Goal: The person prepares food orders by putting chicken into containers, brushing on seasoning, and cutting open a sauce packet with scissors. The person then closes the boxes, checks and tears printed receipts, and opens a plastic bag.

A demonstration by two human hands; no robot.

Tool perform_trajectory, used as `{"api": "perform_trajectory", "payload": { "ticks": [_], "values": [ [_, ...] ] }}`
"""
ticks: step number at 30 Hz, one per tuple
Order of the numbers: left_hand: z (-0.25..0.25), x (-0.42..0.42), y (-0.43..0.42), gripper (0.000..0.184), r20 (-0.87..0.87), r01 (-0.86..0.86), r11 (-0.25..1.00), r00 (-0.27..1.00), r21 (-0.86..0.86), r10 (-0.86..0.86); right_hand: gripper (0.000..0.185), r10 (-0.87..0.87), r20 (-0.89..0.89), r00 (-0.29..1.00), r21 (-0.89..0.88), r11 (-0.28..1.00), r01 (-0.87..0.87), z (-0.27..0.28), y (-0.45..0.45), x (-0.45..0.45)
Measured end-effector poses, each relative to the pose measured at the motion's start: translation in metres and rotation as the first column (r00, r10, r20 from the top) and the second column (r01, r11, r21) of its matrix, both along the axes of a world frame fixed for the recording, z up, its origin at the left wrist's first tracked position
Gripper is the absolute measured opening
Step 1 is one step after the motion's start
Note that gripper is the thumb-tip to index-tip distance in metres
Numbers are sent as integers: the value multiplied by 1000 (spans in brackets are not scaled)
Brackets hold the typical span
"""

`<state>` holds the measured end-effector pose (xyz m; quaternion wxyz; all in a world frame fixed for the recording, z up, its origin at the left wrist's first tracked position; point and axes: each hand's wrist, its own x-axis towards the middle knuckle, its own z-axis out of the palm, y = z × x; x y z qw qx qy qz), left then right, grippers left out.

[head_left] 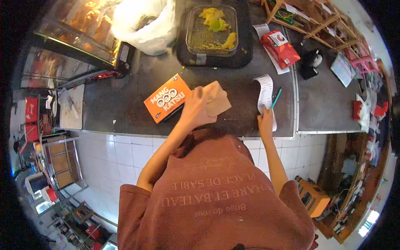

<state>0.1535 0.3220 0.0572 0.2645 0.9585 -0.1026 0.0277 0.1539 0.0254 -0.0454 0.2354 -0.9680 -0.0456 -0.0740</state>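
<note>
On the dark counter an orange printed cardboard box lies at a slant, lettered MANG KATSU. My left hand grips it between the orange panel and the brown cardboard flaps, its fingers bent over the edge. What lies under the palm is hidden. A long white receipt curls at its far end; my right hand pinches its near part close to the counter's front edge. Beside the receipt, just above the right fingers, rests a green pen.
A glass dish with yellow food stands on a black mat, beside a bin lined with plastic. A lit display case and cutting board are left; a red box, black-and-white figure and wooden rack right.
</note>
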Motion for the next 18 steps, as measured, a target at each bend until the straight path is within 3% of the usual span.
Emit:
{"api": "perform_trajectory", "payload": {
  "ticks": [1, 2, 5, 6, 7, 9, 10, 14, 15, 18],
  "values": [
    [18, -4, 11, 102, -6, -45, 995, 999, -85, 44, 46, -47, -176, 983, 174, 982, 78, 3, 5, 8],
    [37, -9, 24, 102, -18, -87, 982, 996, -167, 85, 44, -29, -166, 986, 247, 967, 70, 20, 22, 15],
    [103, -35, 70, 102, 170, -235, 967, 953, -100, 250, 46, 74, -127, 989, 437, 900, -11, 68, 105, 37],
    [118, -44, 85, 102, 256, -253, 966, 931, -62, 260, 52, 164, 27, 986, 417, 895, -161, 87, 140, 42],
    [136, -52, 92, 101, 236, -323, 945, 916, -45, 325, 51, 250, -12, 968, 479, 851, -214, 101, 176, 45],
    [167, -68, 102, 100, 205, -459, 888, 869, -3, 450, 52, 358, 177, 917, 429, 810, -399, 87, 244, 49],
    [174, -74, 105, 100, 236, -473, 880, 851, -49, 470, 55, 424, 3, 906, 420, 822, -386, 97, 269, 47],
    [178, -86, 117, 101, 340, -461, 873, 805, -157, 487, 54, 388, 203, 899, 265, 862, -431, 126, 315, 52],
    [175, -86, 121, 101, 363, -444, 880, 803, -167, 473, 51, 425, 176, 888, 223, 861, -456, 116, 316, 52],
    [149, -70, 135, 98, 268, -369, 925, 885, -95, 380, 47, 507, -260, 822, 288, 853, -435, 94, 307, 25]
  ]
}}
